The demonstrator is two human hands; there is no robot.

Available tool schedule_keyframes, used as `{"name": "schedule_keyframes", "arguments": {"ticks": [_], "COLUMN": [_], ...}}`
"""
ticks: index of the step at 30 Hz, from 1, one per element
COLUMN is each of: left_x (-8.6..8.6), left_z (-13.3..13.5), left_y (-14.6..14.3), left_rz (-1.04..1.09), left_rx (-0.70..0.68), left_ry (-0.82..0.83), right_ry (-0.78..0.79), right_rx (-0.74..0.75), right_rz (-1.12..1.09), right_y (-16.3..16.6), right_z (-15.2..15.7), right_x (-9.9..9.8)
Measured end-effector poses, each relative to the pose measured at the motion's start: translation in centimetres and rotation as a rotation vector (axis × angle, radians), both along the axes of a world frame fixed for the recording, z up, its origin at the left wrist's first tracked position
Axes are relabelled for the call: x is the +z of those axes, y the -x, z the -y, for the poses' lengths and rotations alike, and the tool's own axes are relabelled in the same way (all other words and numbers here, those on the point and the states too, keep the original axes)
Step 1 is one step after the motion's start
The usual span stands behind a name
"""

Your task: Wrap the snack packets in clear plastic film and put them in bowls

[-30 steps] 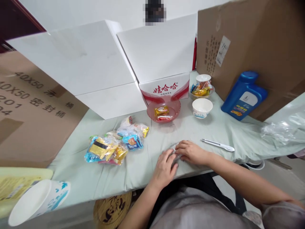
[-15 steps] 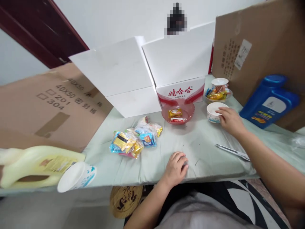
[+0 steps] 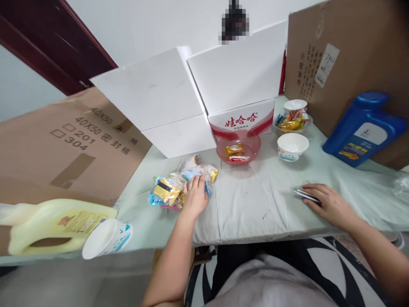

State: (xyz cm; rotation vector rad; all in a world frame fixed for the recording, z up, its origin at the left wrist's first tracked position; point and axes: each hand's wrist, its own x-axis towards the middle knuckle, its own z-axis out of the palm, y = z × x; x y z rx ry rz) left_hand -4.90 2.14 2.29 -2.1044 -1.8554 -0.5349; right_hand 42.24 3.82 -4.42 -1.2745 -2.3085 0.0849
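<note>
My left hand (image 3: 195,196) lies on a pile of small snack packets (image 3: 174,186) on the pale green tablecloth, its fingers stretched over a blue packet. My right hand (image 3: 324,200) rests on a silver utility knife (image 3: 303,194) to the right, fingers laid flat over its handle end. Behind the hands stand a pink glass bowl (image 3: 248,151) with two wrapped snacks in it and a white paper bowl (image 3: 292,146) that looks empty.
A white open carton (image 3: 191,98) stands at the back, with brown cardboard sheets (image 3: 345,51) on both sides. A blue bottle (image 3: 364,128) leans at the right. A yellow jug (image 3: 57,224) and a tipped paper cup (image 3: 105,238) lie at the left front. Another snack bowl (image 3: 292,121) sits behind.
My left hand moved from the table's front edge leftward onto the snack pile. My right hand left the white paper bowl and came down onto the utility knife.
</note>
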Motion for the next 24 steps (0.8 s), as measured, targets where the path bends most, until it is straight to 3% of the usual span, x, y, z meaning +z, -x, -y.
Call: {"name": "schedule_keyframes", "arguments": {"ticks": [3,7,9,13,17,21,24], "left_x": [1.1,1.9,1.0,-2.7,-5.3,-5.3,-5.0], "left_z": [0.1,1.2,2.1,3.9,4.7,4.8,4.8], "left_y": [-0.7,-4.6,-7.2,-10.9,-11.4,-11.0,-11.0], "left_rz": [-0.045,0.112,0.187,0.228,0.343,0.376,0.391], "left_rx": [-0.069,-0.276,-0.419,-0.682,-0.694,-0.69,-0.69], "left_ry": [-0.018,-0.114,-0.118,0.096,0.181,0.193,0.195], "right_ry": [-0.04,-0.053,-0.044,-0.036,0.015,0.085,0.15], "right_rx": [-0.061,-0.091,-0.094,-0.116,-0.065,0.038,0.126], "right_rz": [0.035,0.045,0.049,0.047,-0.035,-0.019,0.135], "right_y": [1.1,1.9,1.9,1.9,4.1,8.8,11.4], "right_z": [0.7,1.0,1.0,1.1,2.3,4.4,5.5], "right_x": [0.3,0.8,0.8,1.0,2.0,4.3,6.0]}}
